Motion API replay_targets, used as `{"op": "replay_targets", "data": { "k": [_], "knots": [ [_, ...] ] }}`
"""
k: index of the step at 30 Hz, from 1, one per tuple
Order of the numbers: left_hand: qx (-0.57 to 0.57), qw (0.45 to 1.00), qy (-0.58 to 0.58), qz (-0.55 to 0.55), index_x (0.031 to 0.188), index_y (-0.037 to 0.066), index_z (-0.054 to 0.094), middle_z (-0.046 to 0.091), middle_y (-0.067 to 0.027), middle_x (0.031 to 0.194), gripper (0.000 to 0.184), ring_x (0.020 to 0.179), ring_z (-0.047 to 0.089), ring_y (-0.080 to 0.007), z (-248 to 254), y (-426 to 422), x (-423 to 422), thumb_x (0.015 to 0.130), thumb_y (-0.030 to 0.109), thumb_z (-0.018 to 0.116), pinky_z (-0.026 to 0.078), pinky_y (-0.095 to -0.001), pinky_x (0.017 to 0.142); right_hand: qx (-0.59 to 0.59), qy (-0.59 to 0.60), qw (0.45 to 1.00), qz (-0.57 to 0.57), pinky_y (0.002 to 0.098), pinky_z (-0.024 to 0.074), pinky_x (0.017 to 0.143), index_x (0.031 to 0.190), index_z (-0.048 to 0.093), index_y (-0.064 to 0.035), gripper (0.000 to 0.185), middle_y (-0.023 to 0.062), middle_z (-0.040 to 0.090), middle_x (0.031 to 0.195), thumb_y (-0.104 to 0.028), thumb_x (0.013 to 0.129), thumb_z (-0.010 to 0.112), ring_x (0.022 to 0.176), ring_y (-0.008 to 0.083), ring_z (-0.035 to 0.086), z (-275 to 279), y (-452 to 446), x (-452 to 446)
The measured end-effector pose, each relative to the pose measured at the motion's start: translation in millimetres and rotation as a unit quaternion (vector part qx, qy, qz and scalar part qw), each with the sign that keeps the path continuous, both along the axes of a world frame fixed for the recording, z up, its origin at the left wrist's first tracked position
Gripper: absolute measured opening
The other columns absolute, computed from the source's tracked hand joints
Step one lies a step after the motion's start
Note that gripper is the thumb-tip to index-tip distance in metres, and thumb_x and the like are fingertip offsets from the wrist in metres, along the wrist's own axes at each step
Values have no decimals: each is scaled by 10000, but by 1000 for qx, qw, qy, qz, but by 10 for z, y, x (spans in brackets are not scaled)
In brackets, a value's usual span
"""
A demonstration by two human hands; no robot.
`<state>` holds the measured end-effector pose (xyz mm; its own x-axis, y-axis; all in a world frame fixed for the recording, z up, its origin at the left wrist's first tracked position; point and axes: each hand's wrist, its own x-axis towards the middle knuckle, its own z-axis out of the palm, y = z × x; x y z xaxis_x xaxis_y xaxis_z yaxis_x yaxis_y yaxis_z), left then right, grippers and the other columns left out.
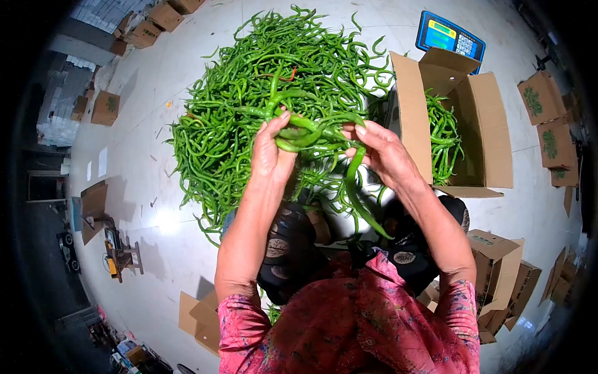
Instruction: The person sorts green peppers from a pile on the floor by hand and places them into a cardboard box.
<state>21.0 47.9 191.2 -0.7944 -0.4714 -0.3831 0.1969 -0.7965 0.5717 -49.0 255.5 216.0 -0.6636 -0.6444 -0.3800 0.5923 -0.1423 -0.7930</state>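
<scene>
A large heap of long green chili peppers [224, 118] lies on the pale floor, with a red one showing near its top. Above the heap's near right part, my left hand [273, 146] is closed around several green peppers [305, 132]. The same bunch reaches across to my right hand [383, 153], whose thumb and fingers are closed on its other end. One long pepper [356, 193] hangs down below my right hand. Just right of that hand stands an open cardboard box [489, 131] with green peppers [443, 140] inside.
A blue-framed scale display [450, 36] stands behind the open box. More cardboard boxes are at the right [542, 96], lower right [498, 268], lower left [202, 318] and upper left [144, 32]. A small stool-like frame [118, 249] is on the left.
</scene>
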Motion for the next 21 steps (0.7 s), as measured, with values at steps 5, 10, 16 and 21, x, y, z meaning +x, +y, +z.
{"op": "replay_targets", "data": {
  "k": [5, 10, 16, 21],
  "knots": [
    [-59, 998, -9, -25, 1092, 22, 543, 607, -90, 938, 272, 796, 590, -186, 20, -47, 48, 838, -18, 631, 524, -305, 661, -87, 38, 994, -45, 268, 533, 706, 979, 581, -60, 170, 36, 626, 840, -227, 948, 572, 743, 131, 613, -76, 191, -227],
    [-81, 995, -2, -54, 1086, 41, 526, 598, -73, 927, 275, 760, 565, -160, 181, 86, 61, 839, -33, 619, 493, -249, 592, -31, 14, 993, -112, 228, 480, 616, 981, 590, -83, 169, 4, 594, 769, -248, 952, 566, 685, 104, 584, 63, 290, -293],
    [-167, 983, -8, -74, 1096, 42, 520, 600, -41, 927, 320, 728, 560, -112, 289, 139, 90, 823, 13, 685, 469, -226, 589, 62, 76, 986, -137, 209, 468, 580, 1024, 601, -56, 222, 15, 611, 787, -262, 943, 587, 624, 85, 562, 30, 470, -425],
    [-304, 944, -58, -113, 1091, 64, 542, 615, -2, 903, 365, 713, 544, -68, 289, 304, 57, 783, 55, 737, 434, -208, 621, -19, 2, 1000, -24, 231, 486, 699, 1092, 589, -17, 300, 37, 637, 916, -244, 905, 647, 782, 89, 589, -64, 290, -306]
  ]
}}
